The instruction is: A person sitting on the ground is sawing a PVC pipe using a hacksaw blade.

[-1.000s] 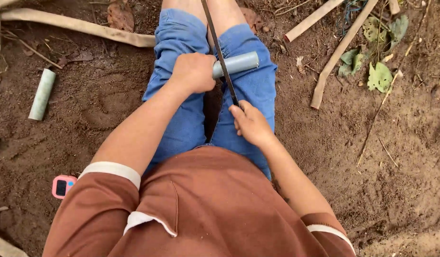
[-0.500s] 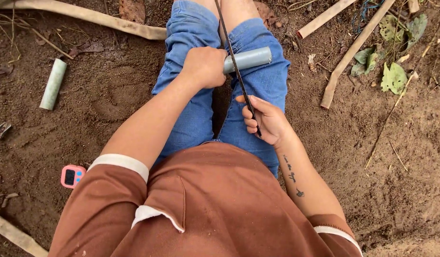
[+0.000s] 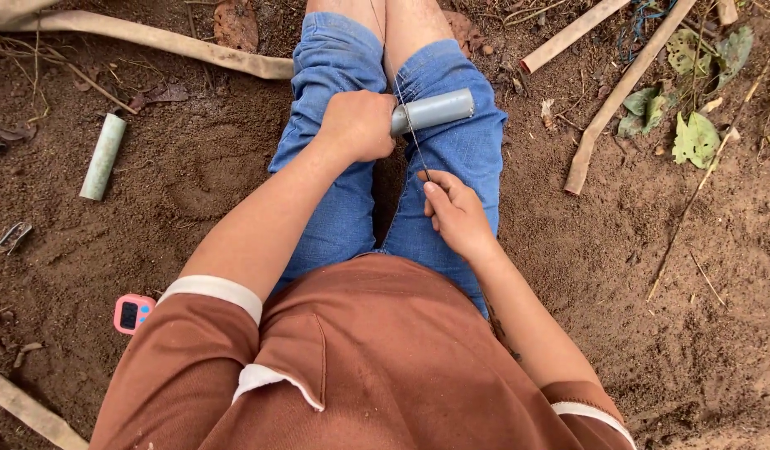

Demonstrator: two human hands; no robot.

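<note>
Since the earlier frame, we note the right hand (image 3: 456, 212) has drawn back toward the body, pulling the thin dark blade (image 3: 410, 137) with it. The left hand (image 3: 356, 125) is closed around one end of the grey pipe (image 3: 433, 110), which lies across the right thigh, long axis crosswise, free end pointing right and slightly up. The right hand pinches the blade's near end. A pale green pipe piece (image 3: 102, 157) lies on the ground to the left.

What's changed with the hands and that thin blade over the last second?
The right hand slid the thin blade back and forth across the grey pipe; the blade now looks narrower, nearly edge-on. The left hand kept its grip on the pipe over the lap.
</note>
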